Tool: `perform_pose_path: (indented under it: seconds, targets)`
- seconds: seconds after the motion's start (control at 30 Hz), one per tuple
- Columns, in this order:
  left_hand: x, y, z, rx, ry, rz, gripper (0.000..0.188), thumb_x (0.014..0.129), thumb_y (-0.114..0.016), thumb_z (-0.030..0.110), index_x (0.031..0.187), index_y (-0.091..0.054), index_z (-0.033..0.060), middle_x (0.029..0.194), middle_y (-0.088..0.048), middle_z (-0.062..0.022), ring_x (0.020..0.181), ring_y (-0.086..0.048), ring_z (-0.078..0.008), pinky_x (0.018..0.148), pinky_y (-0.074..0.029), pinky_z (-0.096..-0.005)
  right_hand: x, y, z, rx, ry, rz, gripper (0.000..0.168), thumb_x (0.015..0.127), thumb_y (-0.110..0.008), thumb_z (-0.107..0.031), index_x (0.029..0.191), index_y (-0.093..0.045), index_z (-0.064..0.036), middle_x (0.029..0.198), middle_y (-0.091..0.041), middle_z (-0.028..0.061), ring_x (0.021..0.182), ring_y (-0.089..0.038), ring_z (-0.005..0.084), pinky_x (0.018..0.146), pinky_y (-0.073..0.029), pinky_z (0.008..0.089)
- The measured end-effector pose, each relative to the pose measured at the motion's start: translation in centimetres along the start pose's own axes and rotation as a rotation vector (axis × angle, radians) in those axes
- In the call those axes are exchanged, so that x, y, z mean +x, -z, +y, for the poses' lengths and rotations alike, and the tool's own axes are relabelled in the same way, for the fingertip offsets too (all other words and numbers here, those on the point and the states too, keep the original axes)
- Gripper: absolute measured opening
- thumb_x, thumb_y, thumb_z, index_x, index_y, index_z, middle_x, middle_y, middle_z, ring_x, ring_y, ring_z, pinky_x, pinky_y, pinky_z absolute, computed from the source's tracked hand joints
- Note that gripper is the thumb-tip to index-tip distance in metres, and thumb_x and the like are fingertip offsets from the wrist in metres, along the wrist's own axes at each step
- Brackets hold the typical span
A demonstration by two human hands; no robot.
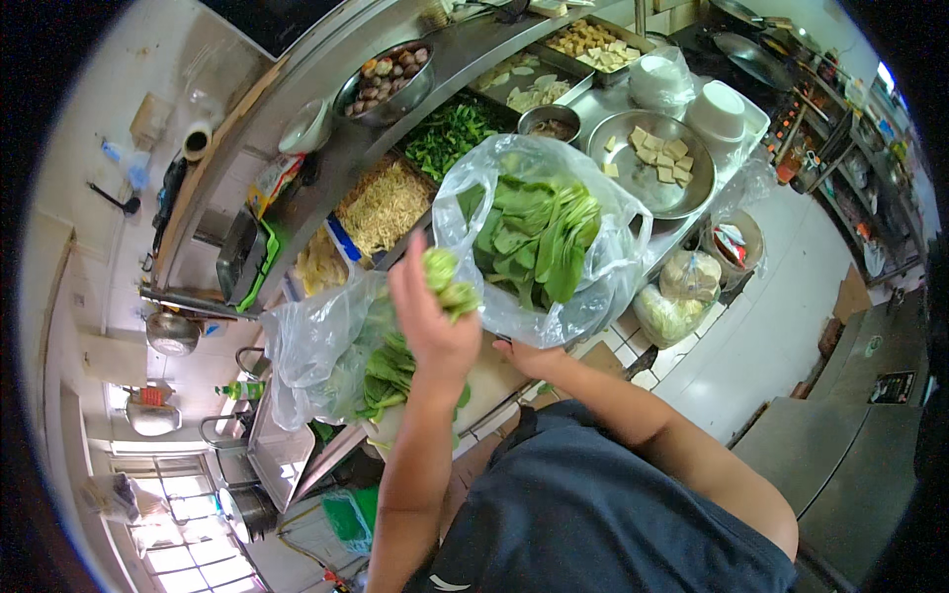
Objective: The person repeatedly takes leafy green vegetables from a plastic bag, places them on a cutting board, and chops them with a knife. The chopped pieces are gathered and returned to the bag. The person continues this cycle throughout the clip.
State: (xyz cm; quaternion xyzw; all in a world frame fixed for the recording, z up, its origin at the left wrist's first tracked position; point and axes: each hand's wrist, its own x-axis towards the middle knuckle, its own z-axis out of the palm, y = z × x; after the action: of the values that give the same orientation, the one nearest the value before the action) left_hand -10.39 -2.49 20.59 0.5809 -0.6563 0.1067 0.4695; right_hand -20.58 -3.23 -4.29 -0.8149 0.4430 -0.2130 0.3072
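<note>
My left hand [434, 319] is raised over the cutting board [493, 370], closed around pale green leafy-vegetable stems [448, 285]. My right hand [532, 359] is low at the board's far right side, against the lower edge of a clear plastic bag [549, 326]. Part of a narrow dark object shows at its fingers; the bag hides the rest. That bag stands open with leafy greens, apparently bok choy [534, 237], inside. Left of my left hand lies another clear plastic bag [319, 356], with more leafy greens [389, 374] beside it on the board.
Behind are trays of shredded food [385, 204], chopped greens [452, 137] and cubed tofu [593, 44]. A steel bowl [652, 193] holds pale slices. White containers [715, 111] stand to its right. A shelf [356, 148] crosses above, bearing a metal bowl [397, 96]. Bagged vegetables [671, 315] sit lower right.
</note>
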Motion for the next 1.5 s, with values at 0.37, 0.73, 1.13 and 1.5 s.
perform_pose_path:
  seconds: [0.37, 0.73, 1.13, 1.5]
  targets:
    - [1.0, -21.5, -8.5, 0.259, 0.088, -0.545, 0.061, 0.081, -0.071, 0.019, 0.136, -0.05, 0.0062, 0.121, -0.056, -0.0176, 0.116, -0.054, -0.0384, 0.099, -0.043, -0.0483, 0.6, -0.5, 1.9, 0.179, 0.161, 0.062, 0.059, 0.098, -0.053, -0.046, 0.148, -0.047, -0.016, 0.154, -0.043, 0.0155, 0.143, -0.038, 0.0359, 0.12, -0.027, 0.0511]
    - [4.8, -19.9, -6.8, 0.31, 0.086, -0.575, 0.082, 0.074, -0.08, 0.042, 0.142, -0.048, 0.0073, 0.153, -0.042, -0.0195, 0.141, -0.037, -0.0401, 0.115, -0.036, -0.0481, 0.5, -1.3, 3.1, 0.153, 0.137, -0.006, 0.045, 0.1, -0.049, -0.04, 0.138, -0.055, -0.016, 0.137, -0.056, 0.0137, 0.127, -0.051, 0.0343, 0.109, -0.037, 0.049]
    - [12.4, -17.6, -8.4, 0.521, -0.206, -0.452, 0.036, 0.081, -0.076, 0.021, 0.116, -0.074, 0.0135, 0.114, -0.066, -0.0084, 0.115, -0.054, -0.0312, 0.099, -0.045, -0.044, 0.1, -4.0, 4.2, 0.007, 0.11, 0.075, 0.034, 0.101, -0.046, -0.033, 0.124, -0.064, -0.016, 0.111, -0.07, 0.0115, 0.102, -0.066, 0.0331, 0.092, -0.05, 0.0469]
    - [15.0, -18.6, -10.9, 0.66, -0.17, -0.645, 0.022, 0.079, -0.08, 0.03, 0.092, -0.077, 0.013, 0.102, -0.069, -0.0119, 0.106, -0.064, -0.0332, 0.091, -0.051, -0.0453, 0.6, -3.2, 3.6, 0.138, -0.066, -0.158, 0.06, 0.1, -0.038, -0.056, 0.137, -0.061, -0.016, 0.14, -0.059, 0.0157, 0.132, -0.051, 0.0378, 0.113, -0.034, 0.0546]
